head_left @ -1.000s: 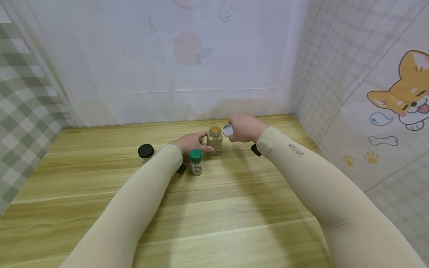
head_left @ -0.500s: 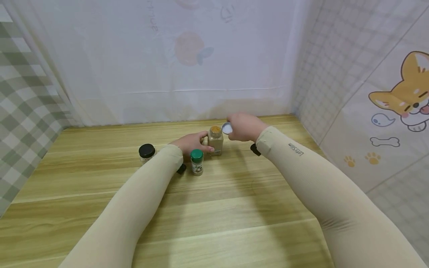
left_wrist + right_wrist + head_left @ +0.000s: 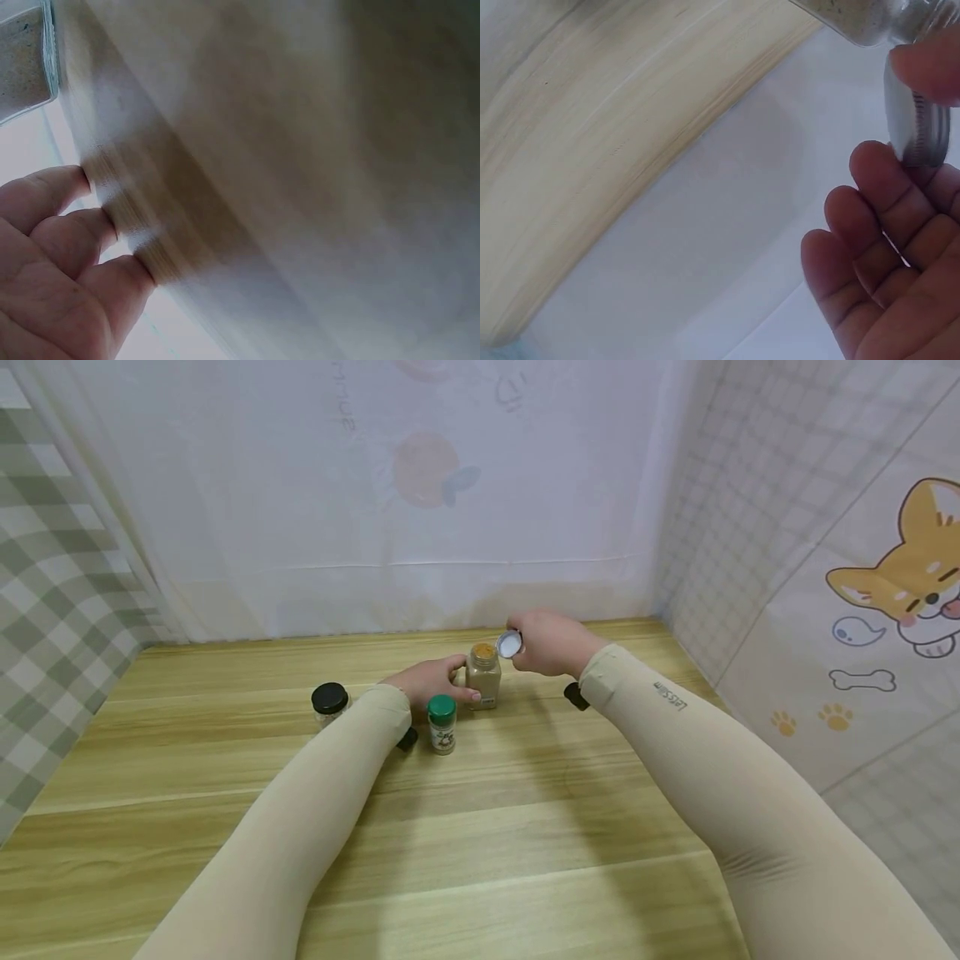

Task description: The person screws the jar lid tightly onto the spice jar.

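Observation:
A square glass spice jar (image 3: 483,681) of brownish powder stands uncapped on the table, orange-yellow powder showing at its mouth. My left hand (image 3: 429,682) grips its left side between thumb and finger. In the left wrist view, other fingers (image 3: 124,281) rest against the tabletop, with the jar's base (image 3: 21,64) at the upper left. Just right of the mouth, my right hand (image 3: 553,643) pinches a silver screw lid (image 3: 919,120) between thumb and fingers, its white inside (image 3: 509,644) turned toward the jar. Lid and jar are apart.
A green-capped shaker (image 3: 442,727) stands in front of the left hand. Behind the left forearm, a black-lidded jar (image 3: 330,700) is partly hidden. White cloth (image 3: 375,597) hangs along the table's back edge, and a grid-patterned cloth (image 3: 757,518) stands at the right.
The right hand has raised the lid slightly and tilted its inside more toward the camera. The left hand keeps its grip on the spice jar; the view has shifted a little.

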Demonstrator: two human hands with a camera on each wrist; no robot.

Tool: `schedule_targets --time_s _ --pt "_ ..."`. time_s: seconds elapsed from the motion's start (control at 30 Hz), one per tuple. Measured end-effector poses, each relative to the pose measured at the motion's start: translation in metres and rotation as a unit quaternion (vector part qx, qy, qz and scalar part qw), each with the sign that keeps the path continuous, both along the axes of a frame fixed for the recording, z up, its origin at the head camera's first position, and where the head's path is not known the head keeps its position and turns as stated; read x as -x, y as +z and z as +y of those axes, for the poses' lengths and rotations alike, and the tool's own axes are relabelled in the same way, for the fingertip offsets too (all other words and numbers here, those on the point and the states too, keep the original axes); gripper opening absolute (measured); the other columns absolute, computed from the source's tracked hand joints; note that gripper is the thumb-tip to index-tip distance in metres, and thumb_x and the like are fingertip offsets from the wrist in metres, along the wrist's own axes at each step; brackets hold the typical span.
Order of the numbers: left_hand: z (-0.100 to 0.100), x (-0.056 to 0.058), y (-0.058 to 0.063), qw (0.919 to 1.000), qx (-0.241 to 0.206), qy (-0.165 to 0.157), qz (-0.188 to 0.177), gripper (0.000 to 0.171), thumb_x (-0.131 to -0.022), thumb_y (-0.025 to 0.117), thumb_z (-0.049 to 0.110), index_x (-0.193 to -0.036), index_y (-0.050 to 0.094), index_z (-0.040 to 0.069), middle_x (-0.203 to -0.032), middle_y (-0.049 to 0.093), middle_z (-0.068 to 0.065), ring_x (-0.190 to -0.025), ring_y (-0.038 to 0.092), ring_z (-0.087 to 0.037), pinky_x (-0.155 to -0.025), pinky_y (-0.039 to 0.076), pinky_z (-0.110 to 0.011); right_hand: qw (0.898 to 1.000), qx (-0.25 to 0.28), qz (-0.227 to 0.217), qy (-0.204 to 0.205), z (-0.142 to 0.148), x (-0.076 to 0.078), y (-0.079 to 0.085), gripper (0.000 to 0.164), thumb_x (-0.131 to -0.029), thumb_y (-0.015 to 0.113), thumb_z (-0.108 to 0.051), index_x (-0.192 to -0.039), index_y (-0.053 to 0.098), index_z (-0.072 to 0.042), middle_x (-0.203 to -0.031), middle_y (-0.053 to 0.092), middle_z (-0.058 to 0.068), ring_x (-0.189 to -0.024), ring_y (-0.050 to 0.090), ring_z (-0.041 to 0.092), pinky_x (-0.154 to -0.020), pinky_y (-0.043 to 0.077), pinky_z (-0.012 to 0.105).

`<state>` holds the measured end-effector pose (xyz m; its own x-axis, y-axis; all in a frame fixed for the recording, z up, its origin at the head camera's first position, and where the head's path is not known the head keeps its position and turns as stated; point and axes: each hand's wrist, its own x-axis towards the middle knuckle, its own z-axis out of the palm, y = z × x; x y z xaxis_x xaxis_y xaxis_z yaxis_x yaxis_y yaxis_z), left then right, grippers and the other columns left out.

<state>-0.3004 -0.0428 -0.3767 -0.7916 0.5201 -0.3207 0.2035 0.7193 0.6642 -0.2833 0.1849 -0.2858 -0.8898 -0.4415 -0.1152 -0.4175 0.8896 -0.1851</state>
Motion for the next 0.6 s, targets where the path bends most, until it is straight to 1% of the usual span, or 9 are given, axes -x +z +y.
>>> schedule_targets --time_s 0.17,0.37,0.5,0.6 --pt "0.0006 -0.0007 -0.0004 1.0000 0.001 -0.002 0.004 0.066 -0.098 0.072 0.053 -0.154 0.043 0.034 -0.152 0.055 -0.016 -0.142 0.052 -0.038 -0.118 0.041 -0.060 1.000 0.022 0.003 0.011 0.0014 -0.0006 0.0009 0.027 -0.092 0.069 -0.013 -0.118 0.065 -0.003 -0.104 0.071 0.010 -0.090 0.062 0.023 -0.085 0.054 0.041" --pt "0.0009 -0.0004 -0.0015 0.9999 0.006 0.001 0.008 0.066 -0.097 0.071 0.055 -0.154 0.043 0.036 -0.149 0.057 -0.016 -0.139 0.054 -0.036 -0.116 0.043 -0.059 1.000 0.028 0.002 0.012 0.0016 -0.0002 0.0006 0.029 -0.093 0.071 -0.014 -0.119 0.065 -0.003 -0.110 0.070 0.012 -0.097 0.064 0.026 -0.092 0.054 0.044" --pt "0.0005 -0.0002 -0.0017 1.0000 0.005 0.000 0.007 0.069 -0.098 0.071 0.055 -0.157 0.041 0.036 -0.153 0.054 -0.017 -0.143 0.052 -0.037 -0.118 0.042 -0.060 0.999 0.040 -0.003 0.012 0.0020 0.0009 -0.0004 0.033 -0.094 0.070 -0.015 -0.124 0.063 -0.002 -0.120 0.071 0.016 -0.112 0.067 0.031 -0.103 0.053 0.048" --pt "0.0002 -0.0003 -0.0022 1.0000 0.005 0.001 0.004 0.070 -0.098 0.071 0.056 -0.158 0.040 0.036 -0.155 0.053 -0.017 -0.144 0.051 -0.037 -0.118 0.041 -0.060 0.999 0.049 -0.006 0.017 0.0015 0.0021 -0.0014 0.034 -0.094 0.070 -0.015 -0.124 0.063 -0.001 -0.126 0.070 0.017 -0.124 0.065 0.035 -0.111 0.050 0.050"
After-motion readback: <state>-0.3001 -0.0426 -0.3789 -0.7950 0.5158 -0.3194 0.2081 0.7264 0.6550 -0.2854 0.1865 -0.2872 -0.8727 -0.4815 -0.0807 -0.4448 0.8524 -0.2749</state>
